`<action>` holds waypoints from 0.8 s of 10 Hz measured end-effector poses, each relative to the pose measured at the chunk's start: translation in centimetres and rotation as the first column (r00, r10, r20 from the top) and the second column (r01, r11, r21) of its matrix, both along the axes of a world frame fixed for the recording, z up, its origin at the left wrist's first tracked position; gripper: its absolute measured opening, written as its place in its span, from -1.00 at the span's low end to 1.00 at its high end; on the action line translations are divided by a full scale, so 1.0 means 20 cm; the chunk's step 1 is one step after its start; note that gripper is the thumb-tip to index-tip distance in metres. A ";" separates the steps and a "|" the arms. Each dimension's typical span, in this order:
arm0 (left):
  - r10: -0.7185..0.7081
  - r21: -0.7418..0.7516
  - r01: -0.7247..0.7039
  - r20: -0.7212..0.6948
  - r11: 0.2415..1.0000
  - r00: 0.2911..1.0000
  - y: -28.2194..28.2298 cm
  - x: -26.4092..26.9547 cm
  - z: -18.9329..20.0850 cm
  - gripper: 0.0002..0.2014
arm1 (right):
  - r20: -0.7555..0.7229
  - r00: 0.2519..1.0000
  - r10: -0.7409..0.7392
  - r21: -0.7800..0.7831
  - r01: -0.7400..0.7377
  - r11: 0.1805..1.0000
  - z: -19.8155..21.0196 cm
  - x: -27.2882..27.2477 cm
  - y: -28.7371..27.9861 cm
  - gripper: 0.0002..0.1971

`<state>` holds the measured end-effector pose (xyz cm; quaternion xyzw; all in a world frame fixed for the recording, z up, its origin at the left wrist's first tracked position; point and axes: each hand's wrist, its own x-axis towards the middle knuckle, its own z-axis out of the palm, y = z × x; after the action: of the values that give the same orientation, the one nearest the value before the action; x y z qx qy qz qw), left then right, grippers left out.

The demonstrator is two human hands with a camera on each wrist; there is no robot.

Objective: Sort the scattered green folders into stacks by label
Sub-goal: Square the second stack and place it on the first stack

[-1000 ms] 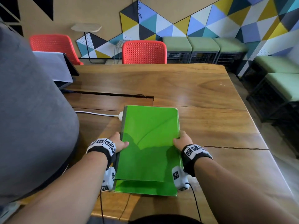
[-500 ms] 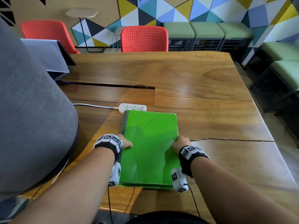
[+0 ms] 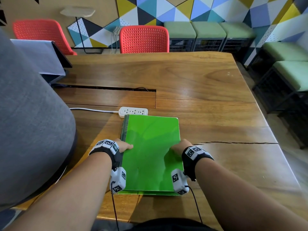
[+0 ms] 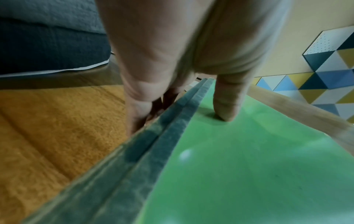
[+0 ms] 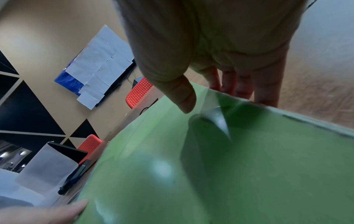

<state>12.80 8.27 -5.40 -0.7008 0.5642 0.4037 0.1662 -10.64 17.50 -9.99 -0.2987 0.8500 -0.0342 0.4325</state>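
Note:
A stack of green folders (image 3: 150,150) lies on the wooden table (image 3: 200,100), long side pointing away from me. My left hand (image 3: 124,145) grips its left, dark-spined edge: the thumb (image 4: 228,104) lies on the top cover (image 4: 258,166) and the fingers (image 4: 138,109) go down beside the spines. My right hand (image 3: 179,145) grips the right edge, thumb (image 5: 184,98) on the cover (image 5: 220,174), fingers (image 5: 266,91) below the edge. No labels show.
A white power strip (image 3: 133,111) with its cord lies just beyond the stack's far left corner. A grey upholstered chair back (image 3: 30,122) fills the left. A covered monitor (image 3: 41,59) stands far left. Red chairs (image 3: 144,39) and green stools (image 3: 208,30) lie beyond the table.
The top folder, raised and bowed a second ago, has come down flat onto the stack. Both hands kept their hold on the two side edges.

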 end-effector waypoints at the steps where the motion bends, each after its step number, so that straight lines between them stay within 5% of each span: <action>1: 0.037 0.027 -0.037 -0.013 0.999 0.999 0.00 0.01 -0.03 -0.11 | 0.020 0.999 -0.028 -0.031 0.029 0.999 -0.02 -0.01 0.01 -0.76; 3: 0.104 0.078 -0.099 -0.063 0.992 0.993 -0.02 0.04 -0.05 -0.05 | 0.060 0.995 -0.077 -0.049 0.080 0.996 -0.05 -0.04 0.01 -0.86; 5: 0.157 0.093 -0.145 -0.141 0.985 0.978 -0.10 0.08 -0.24 -0.20 | -0.027 0.996 -0.089 -0.006 0.089 0.996 -0.12 -0.02 0.01 -0.45; 6: 0.174 0.099 -0.156 -0.214 0.983 0.961 -0.10 0.09 -0.29 -0.29 | -0.015 0.996 -0.092 -0.004 0.092 0.996 -0.13 -0.03 0.01 -0.44; 7: 0.230 0.085 -0.214 -0.275 0.973 0.934 -0.14 0.13 -0.36 -0.19 | 0.030 0.991 -0.132 -0.020 0.133 0.991 -0.16 -0.04 0.01 -0.36; 8: 0.297 0.039 -0.303 -0.357 0.952 0.886 -0.18 0.16 -0.43 0.16 | 0.152 0.969 -0.195 -0.080 0.209 0.975 -0.30 -0.11 0.01 -0.22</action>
<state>16.00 4.70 -13.92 -0.6953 0.4736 0.5405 -0.0103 -12.93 17.78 -16.01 -0.2276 0.8400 -0.1399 0.4722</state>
